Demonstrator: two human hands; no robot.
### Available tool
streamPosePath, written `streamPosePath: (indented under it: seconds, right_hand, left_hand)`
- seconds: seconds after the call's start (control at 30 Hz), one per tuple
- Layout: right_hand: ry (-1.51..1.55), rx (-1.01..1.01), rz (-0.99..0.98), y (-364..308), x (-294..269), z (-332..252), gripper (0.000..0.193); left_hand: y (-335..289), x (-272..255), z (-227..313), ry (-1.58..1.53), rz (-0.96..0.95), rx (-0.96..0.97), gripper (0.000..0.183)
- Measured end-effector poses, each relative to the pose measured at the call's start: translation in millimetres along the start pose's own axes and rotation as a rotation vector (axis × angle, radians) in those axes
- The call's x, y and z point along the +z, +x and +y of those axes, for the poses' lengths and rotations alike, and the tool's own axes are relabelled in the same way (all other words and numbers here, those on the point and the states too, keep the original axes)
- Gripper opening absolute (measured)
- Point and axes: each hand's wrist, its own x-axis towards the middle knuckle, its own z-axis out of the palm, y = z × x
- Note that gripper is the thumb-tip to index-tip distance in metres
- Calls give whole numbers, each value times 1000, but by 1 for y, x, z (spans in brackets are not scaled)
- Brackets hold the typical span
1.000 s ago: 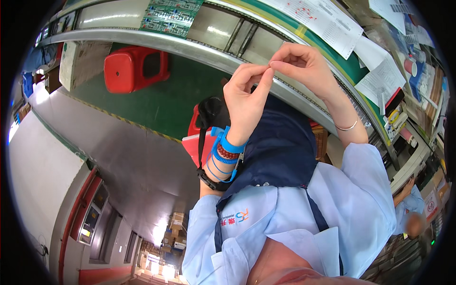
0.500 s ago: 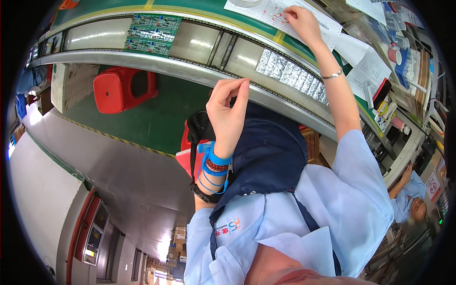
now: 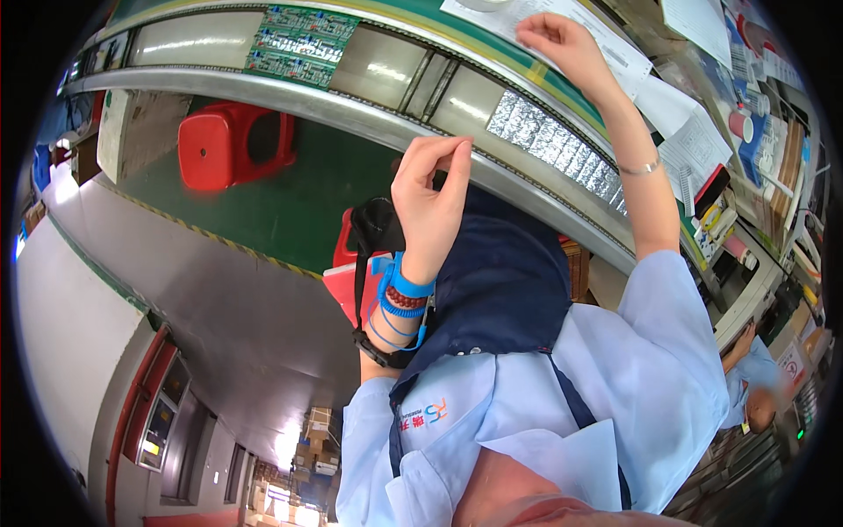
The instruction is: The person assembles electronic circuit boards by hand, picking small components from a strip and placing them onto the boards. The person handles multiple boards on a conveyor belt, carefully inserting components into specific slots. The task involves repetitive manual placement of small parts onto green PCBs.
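My left hand (image 3: 430,202) is raised at the near rail of the conveyor line (image 3: 360,123), thumb and fingers pinched together; anything between the tips is too small to make out. Around that wrist are a blue strap with a coiled cord (image 3: 406,309) and a bead bracelet. Over the printed sheets (image 3: 620,60) beyond the line, my right hand (image 3: 566,48) has its fingers bent and drawn together, and what they hold, if anything, does not show. Green circuit boards (image 3: 300,48) sit on the line at left, and a crinkled silver panel (image 3: 555,145) lies at right.
Red plastic stools (image 3: 206,151) stand beyond the line's near edge at left. At right are a pink cup (image 3: 742,126), more papers (image 3: 694,145) and a cluttered bench. A co-worker (image 3: 751,378) is at the far right. A round dish edge (image 3: 485,4) shows at the top.
The view has shifted, so the boards and papers sit farther right and higher. The small red pieces beside my right hand no longer show. My left hand keeps its pinch.
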Motion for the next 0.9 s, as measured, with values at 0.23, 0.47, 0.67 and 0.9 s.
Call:
streamPosePath:
  seconds: [0.23, 0.47, 0.67, 0.9]
  right_hand:
    - [386, 28, -234, -64, 33, -80, 13]
    - [331, -28, -295, -76, 33, -91, 11]
    - [254, -30, -279, -81, 32, -95, 13]
    - [112, -73, -248, -85, 29, -100, 13]
  left_hand:
    - [8, 4, 11, 158, 50, 239, 16]
    - [7, 4, 11, 216, 84, 328, 20]
    - [5, 5, 8, 249, 90, 340, 17]
    - [4, 4, 9, 268, 48, 344, 15]
